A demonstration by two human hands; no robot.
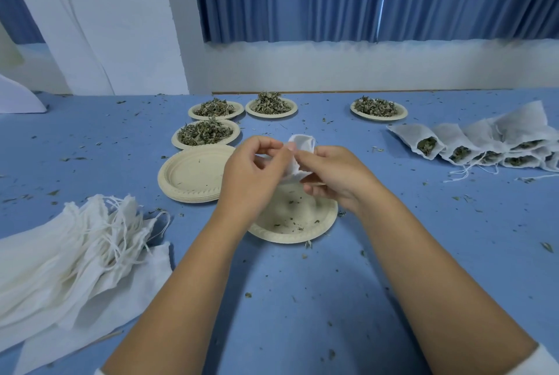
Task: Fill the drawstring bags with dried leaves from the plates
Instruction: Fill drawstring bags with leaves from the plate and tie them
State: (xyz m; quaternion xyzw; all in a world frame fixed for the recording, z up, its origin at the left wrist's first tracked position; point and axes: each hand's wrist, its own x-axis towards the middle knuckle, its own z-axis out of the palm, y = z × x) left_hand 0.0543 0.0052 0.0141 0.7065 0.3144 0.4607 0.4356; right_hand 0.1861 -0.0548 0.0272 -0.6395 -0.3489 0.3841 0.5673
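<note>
Both hands hold one white drawstring bag [301, 144] above a nearly bare paper plate [298, 223] that carries only leaf crumbs. My left hand [254, 174] pinches the bag's left edge near its mouth. My right hand [329, 173] grips its right side, fingers curled under it. The bag's mouth faces up and away. Several plates heaped with dried leaves [205, 132] stand beyond, toward the back of the table.
A stack of bare paper plates [193, 174] sits left of my hands. A pile of flat unfilled bags [75, 256] lies at the near left. Filled bags [484, 144] lie in a row at the right. Leaf crumbs litter the blue tabletop [302, 299].
</note>
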